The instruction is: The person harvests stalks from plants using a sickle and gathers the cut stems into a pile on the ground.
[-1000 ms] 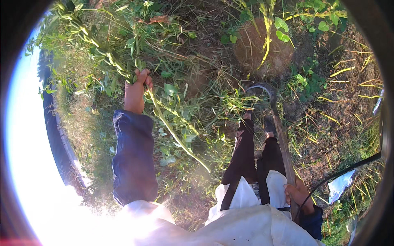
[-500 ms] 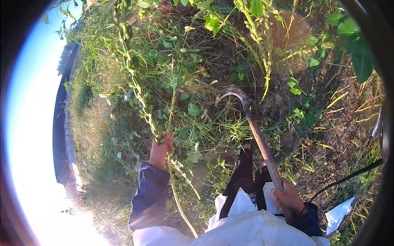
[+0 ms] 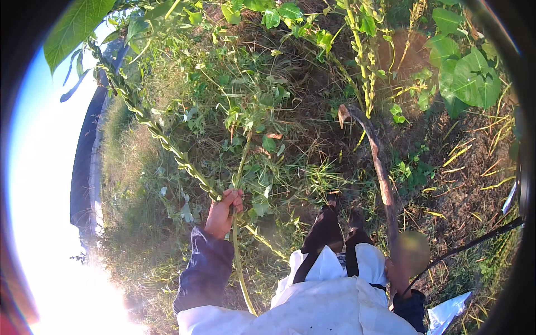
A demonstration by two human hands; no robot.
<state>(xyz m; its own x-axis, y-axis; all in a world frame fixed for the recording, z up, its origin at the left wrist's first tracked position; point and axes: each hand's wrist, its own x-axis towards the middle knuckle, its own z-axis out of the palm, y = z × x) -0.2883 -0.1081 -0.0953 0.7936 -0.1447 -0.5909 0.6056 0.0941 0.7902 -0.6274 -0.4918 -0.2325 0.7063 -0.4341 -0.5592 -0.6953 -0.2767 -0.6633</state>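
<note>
My left hand point(image 3: 221, 211) is closed around the stems of cut sesame stalks in front of me. One long pod-covered sesame stalk point(image 3: 159, 134) slants from the fist toward the upper left. A thinner stalk point(image 3: 243, 162) rises beside it, and bare lower stems point(image 3: 240, 271) hang below the fist. At the lower right, my right hand point(image 3: 412, 258), partly washed out by glare, is wrapped around the wooden handle of a sickle point(image 3: 384, 181). Its dark curved blade point(image 3: 353, 111) points up and away, apart from the stalks in my left hand.
Standing sesame stalks point(image 3: 365, 67) and broad-leaved plants point(image 3: 472, 81) grow ahead and to the right. Weeds and dry grass point(image 3: 268, 111) cover the ground. A white plastic piece point(image 3: 448, 312) and a black strap point(image 3: 474, 241) are at the lower right. A dark wall-like band point(image 3: 89, 162) lies far left.
The long stalk in my left hand has tilted further to the left. The sickle has moved to the right, its blade turning slightly. Both hands keep their grip.
</note>
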